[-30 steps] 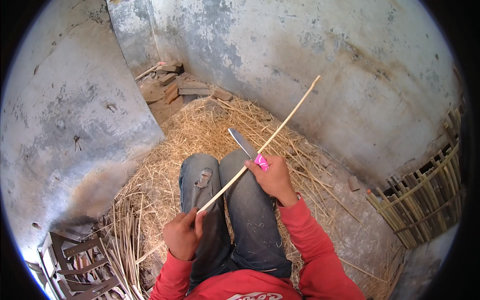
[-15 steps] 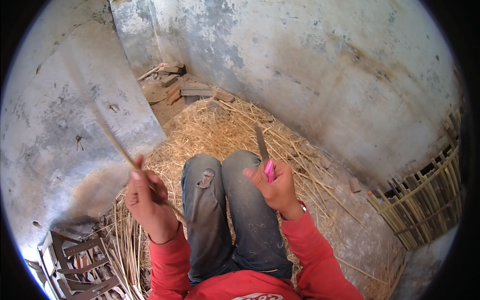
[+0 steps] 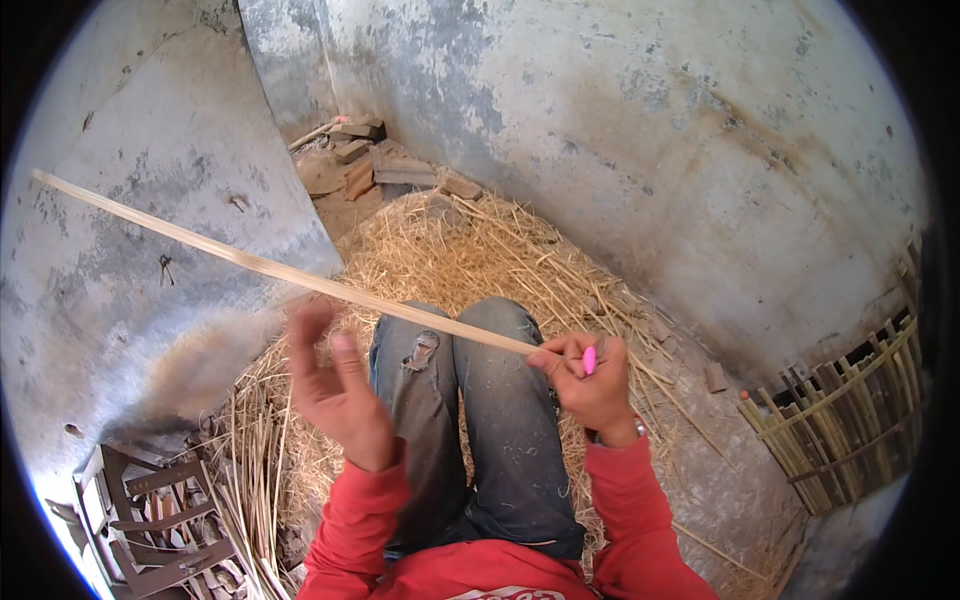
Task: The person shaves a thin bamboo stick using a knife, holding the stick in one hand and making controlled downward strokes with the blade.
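Note:
I sit on straw with my knees in blue jeans [image 3: 470, 400] in front of me. My right hand [image 3: 592, 385] is closed on a pink-handled knife [image 3: 589, 359] and pinches the near end of a long thin bamboo strip [image 3: 270, 267]. The strip runs from that hand up to the far left, across the grey wall. My left hand [image 3: 335, 395] is raised beside my left knee, just under the strip, with fingers spread and blurred. It grips nothing. The knife's blade is hidden by my fingers.
A pile of straw [image 3: 460, 250] covers the floor between the stained concrete walls [image 3: 650, 150]. Bricks and wood scraps [image 3: 365, 160] lie in the far corner. A woven bamboo panel [image 3: 850, 410] stands at the right. A wooden frame [image 3: 150, 510] and loose thin strips [image 3: 250, 470] lie at the lower left.
The strip first pointed up to the right, held by both hands. My left hand swung it over to the left, then let go; now my right hand holds its end.

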{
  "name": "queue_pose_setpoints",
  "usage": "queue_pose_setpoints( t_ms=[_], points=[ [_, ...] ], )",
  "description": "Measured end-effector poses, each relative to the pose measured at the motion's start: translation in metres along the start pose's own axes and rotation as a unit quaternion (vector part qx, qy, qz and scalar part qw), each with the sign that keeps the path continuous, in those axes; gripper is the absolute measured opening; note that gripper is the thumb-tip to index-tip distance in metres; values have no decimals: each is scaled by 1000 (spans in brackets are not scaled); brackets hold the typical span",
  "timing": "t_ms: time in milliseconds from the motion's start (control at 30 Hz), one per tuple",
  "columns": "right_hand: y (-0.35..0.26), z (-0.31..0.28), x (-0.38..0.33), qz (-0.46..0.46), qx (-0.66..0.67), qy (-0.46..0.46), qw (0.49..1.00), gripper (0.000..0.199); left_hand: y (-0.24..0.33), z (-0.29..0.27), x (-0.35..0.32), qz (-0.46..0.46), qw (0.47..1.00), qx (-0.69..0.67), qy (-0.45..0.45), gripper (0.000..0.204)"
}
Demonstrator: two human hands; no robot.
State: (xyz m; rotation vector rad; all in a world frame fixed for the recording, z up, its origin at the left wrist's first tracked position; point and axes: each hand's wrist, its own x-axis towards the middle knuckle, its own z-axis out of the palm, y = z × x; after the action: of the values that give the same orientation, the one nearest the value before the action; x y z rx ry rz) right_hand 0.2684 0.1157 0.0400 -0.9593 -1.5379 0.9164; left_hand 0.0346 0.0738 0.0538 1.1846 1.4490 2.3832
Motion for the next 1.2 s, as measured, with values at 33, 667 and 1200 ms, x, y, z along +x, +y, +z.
queue_pose_setpoints(
  t_ms=[33, 667, 1200],
  points=[
    [4, -12, 3, 21, 2, -17, 1000, 47, -2, -6, 13, 116, 988, 77, 61, 48],
    [35, -50, 38, -128, -328, 70, 933, 27, -26, -56, -19, 3, 820, 323, -472, 11],
    [43, 11, -12, -30, -379, -129, 916, 50, -43, -2, -61, -16, 896, 182, -405, 13]
  ],
)
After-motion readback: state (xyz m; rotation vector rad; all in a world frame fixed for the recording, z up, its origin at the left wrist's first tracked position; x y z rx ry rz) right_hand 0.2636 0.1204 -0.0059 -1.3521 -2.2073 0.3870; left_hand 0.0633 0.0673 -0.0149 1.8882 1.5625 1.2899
